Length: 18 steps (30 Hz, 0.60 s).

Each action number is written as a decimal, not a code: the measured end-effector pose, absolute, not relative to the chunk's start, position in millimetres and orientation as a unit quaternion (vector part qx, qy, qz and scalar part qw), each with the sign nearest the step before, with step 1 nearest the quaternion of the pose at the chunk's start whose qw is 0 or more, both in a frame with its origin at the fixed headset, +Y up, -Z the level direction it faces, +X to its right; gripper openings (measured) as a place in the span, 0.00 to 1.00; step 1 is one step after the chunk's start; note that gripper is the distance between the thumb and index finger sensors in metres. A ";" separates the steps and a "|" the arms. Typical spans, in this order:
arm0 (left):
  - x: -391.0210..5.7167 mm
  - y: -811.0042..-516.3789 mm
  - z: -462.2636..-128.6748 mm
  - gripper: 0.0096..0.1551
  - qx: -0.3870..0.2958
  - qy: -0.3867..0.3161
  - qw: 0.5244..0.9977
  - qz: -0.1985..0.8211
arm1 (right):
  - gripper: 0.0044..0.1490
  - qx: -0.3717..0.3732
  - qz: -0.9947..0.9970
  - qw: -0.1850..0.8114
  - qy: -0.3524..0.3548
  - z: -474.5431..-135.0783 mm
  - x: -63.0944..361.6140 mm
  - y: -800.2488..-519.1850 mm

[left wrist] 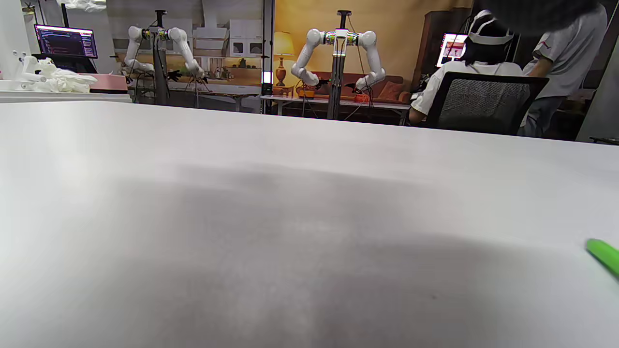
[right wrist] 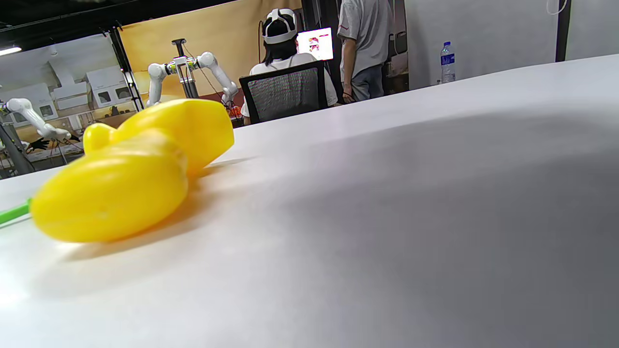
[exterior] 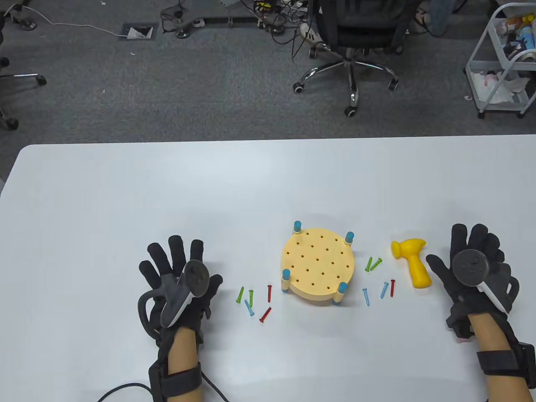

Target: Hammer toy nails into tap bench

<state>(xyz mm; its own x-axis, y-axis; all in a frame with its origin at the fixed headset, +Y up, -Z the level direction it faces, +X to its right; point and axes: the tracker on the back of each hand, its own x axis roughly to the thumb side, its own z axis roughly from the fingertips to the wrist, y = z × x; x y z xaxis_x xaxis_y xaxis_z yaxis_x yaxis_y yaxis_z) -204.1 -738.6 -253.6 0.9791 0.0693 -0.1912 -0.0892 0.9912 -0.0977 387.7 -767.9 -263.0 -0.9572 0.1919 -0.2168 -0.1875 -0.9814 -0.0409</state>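
Observation:
A round yellow tap bench (exterior: 318, 266) with blue legs and many empty holes stands mid-table. A yellow toy hammer (exterior: 413, 260) lies on its right, and shows close up in the right wrist view (right wrist: 130, 169). Several toy nails lie left of the bench (exterior: 254, 299) and several more lie right of it (exterior: 379, 281). My left hand (exterior: 178, 268) rests flat on the table, fingers spread, left of the nails. My right hand (exterior: 477, 261) rests flat, fingers spread, just right of the hammer. Both hold nothing. A green nail tip (left wrist: 604, 256) shows in the left wrist view.
The white table (exterior: 167, 201) stretches far beyond the toys. An office chair (exterior: 351, 50) and a white cart (exterior: 502, 63) stand on the floor past the table's far edge.

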 end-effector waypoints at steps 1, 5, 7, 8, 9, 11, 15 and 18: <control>-203.1 -738.4 -253.6 0.53 -0.053 0.091 0.994 0.036 | 0.60 -0.110 0.990 0.093 -0.007 -263.3 387.1 -768.5; -199.6 -735.8 -253.9 0.54 -0.045 0.081 0.995 0.033 | 0.60 -0.106 0.990 0.093 -0.011 -263.0 385.2 -767.4; -199.1 -734.6 -254.3 0.53 -0.039 0.079 0.995 0.037 | 0.60 -0.107 0.989 0.099 -0.016 -263.0 385.7 -765.8; -198.9 -734.6 -254.9 0.53 -0.040 0.078 0.995 0.038 | 0.60 -0.109 0.989 0.103 -0.016 -263.3 386.3 -765.4; -198.8 -735.0 -255.3 0.53 -0.044 0.078 0.995 0.038 | 0.60 -0.109 0.988 0.104 -0.016 -263.5 386.8 -765.3; -198.7 -736.3 -255.8 0.53 -0.048 0.077 0.995 0.038 | 0.60 -0.114 0.988 0.107 -0.014 -264.3 388.8 -766.1; -198.0 -737.1 -254.7 0.53 -0.053 0.076 0.995 0.037 | 0.60 -0.116 0.988 0.104 -0.009 -263.9 390.4 -768.0; -196.9 -736.8 -253.7 0.53 -0.048 0.073 0.995 0.039 | 0.60 -0.114 0.988 0.104 -0.010 -263.8 390.1 -768.2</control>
<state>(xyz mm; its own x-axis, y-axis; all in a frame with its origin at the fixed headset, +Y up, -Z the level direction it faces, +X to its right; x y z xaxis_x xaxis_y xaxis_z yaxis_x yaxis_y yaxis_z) -196.9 -736.8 -253.7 0.9863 0.0715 -0.1486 -0.0854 0.9923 -0.0896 390.1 -768.2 -263.8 -0.9523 0.2073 -0.2237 -0.2026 -0.9783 -0.0443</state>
